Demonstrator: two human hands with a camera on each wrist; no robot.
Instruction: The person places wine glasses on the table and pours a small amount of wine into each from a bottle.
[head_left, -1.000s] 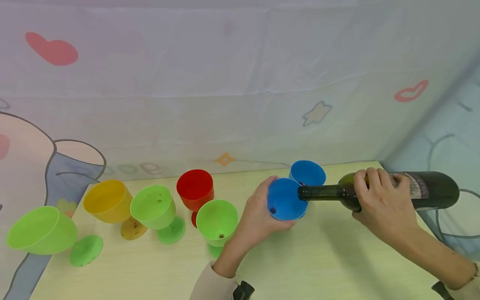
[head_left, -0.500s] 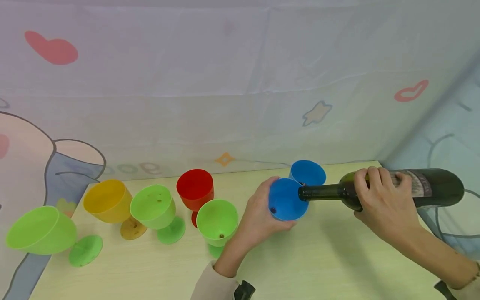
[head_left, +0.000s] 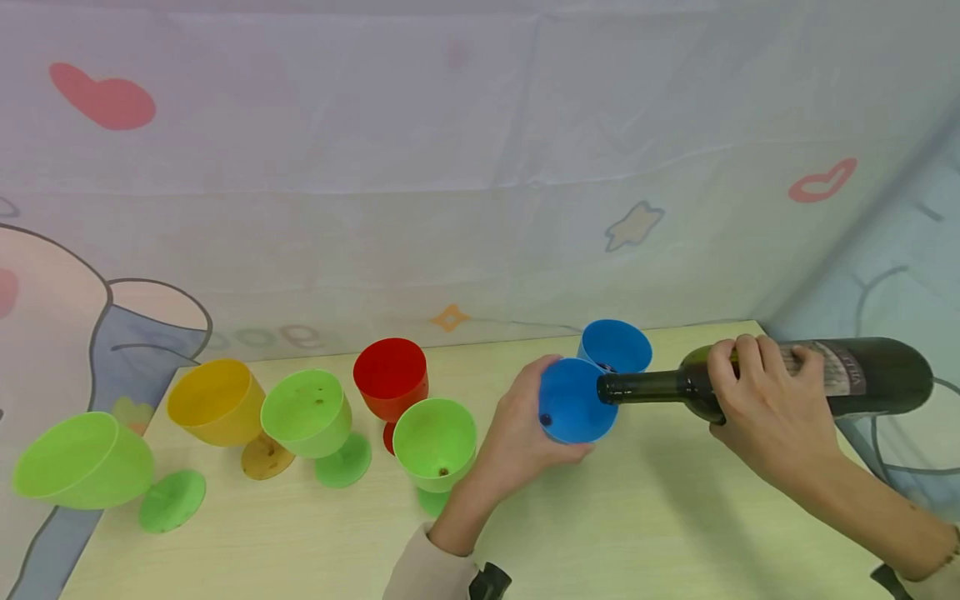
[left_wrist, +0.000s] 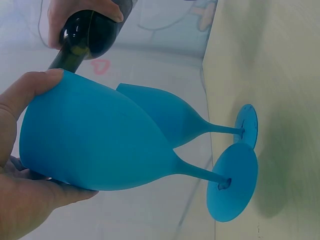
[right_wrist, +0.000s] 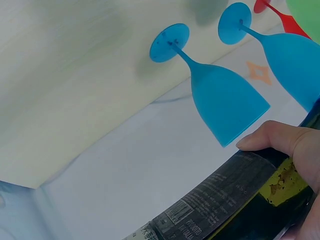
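My left hand (head_left: 517, 421) grips the bowl of a blue plastic goblet (head_left: 576, 408) from its left side, thumb and fingers around it. A small dark spot shows inside the bowl. The stem and round foot of this blue goblet (left_wrist: 100, 135) show below the hand in the left wrist view. My right hand (head_left: 772, 408) holds a dark green wine bottle (head_left: 885, 375) by its body, near the shoulder. The bottle lies nearly level, with its mouth over the right rim of the held goblet. A second blue goblet (head_left: 617, 343) stands just behind, upright.
On the pale table (head_left: 675, 533), goblets stand to the left: a red one (head_left: 390, 375), a yellow one (head_left: 217, 404) and green ones, the nearest green goblet (head_left: 435, 442) beside my left forearm. A printed cloth (head_left: 337, 167) hangs behind the table's back edge.
The bottle's base end has shifted slightly right and up, and the held goblet a little to the right. Both hands keep their holds; the other goblets stay in place.
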